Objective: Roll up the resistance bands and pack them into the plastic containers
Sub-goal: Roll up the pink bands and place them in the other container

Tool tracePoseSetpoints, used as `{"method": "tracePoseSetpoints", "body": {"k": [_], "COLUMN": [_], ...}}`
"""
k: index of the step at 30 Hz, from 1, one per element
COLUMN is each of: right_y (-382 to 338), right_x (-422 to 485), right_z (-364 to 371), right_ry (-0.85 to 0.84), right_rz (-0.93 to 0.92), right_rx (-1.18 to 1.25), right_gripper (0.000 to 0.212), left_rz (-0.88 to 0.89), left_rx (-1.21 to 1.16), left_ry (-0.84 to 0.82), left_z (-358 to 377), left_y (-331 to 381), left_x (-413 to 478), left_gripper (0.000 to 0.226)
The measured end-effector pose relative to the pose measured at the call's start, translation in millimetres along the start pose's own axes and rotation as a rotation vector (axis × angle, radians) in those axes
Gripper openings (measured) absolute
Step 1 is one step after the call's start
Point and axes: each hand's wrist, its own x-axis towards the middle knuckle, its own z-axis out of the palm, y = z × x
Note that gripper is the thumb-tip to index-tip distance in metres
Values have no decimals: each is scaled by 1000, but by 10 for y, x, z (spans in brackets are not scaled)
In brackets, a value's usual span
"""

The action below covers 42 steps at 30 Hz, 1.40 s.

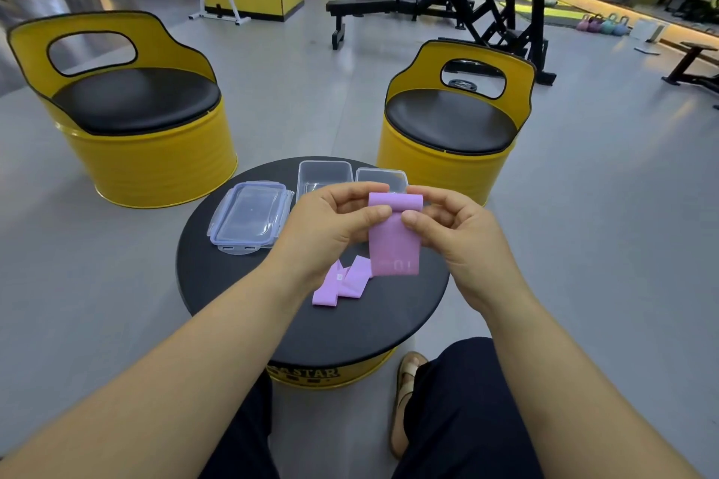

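Closest to the camera, dark trousers (459, 420) and a tan sandal (404, 393) on the grey floor are seen, beside a low round black table top (350, 331) set on a yellow drum.

On the near middle of that top, a second pink fabric band (342, 282) is laid loosely in folds, unrolled.

Just above it, a wide pink fabric resistance band (395, 245) is held in the air over the table. Its upper end is turned into a short roll, which is pinched at one end between thumb and fingers of the left hand (330, 222) and at the other end by the right hand (455, 233). The remaining length is left hanging flat below the thumbs.

Further back on the left, a clear rectangular plastic lid with clip tabs (251, 220) is laid flat. At the far edge, two clear rectangular plastic containers (325, 175) (381, 176) are placed side by side, open-topped and partly hidden behind the hands.

Beyond the table, two yellow barrel chairs with black cushions (136, 109) (455, 128) are seen, with a black weight bench (389, 6) behind.
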Motion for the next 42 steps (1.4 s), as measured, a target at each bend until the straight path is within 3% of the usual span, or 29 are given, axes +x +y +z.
{"method": "tracePoseSetpoints", "body": {"k": [4, 10, 14, 18, 27, 42], "right_y": [-10, -16, -8, -8, 37, 75], "right_x": [4, 6, 10, 9, 14, 25], "right_z": [16, 32, 12, -9, -33, -34], "right_ry": [41, 5, 6, -17, -41, -4], "right_rz": [26, 38, 23, 3, -5, 59], "right_rx": [64, 51, 30, 25, -35, -47], "right_gripper": [16, 28, 22, 28, 18, 15], "left_rz": [15, 20, 15, -44, -67, -37], "left_rx": [-4, -4, 8, -1, 76, 111], "left_ry": [-19, -42, -33, -69, -50, -5], "left_z": [8, 19, 15, 13, -16, 5], "left_y": [16, 32, 32, 49, 44, 3], "left_x": [-15, -29, -36, -38, -20, -35], "left_gripper": [25, 27, 28, 21, 13, 28]}}
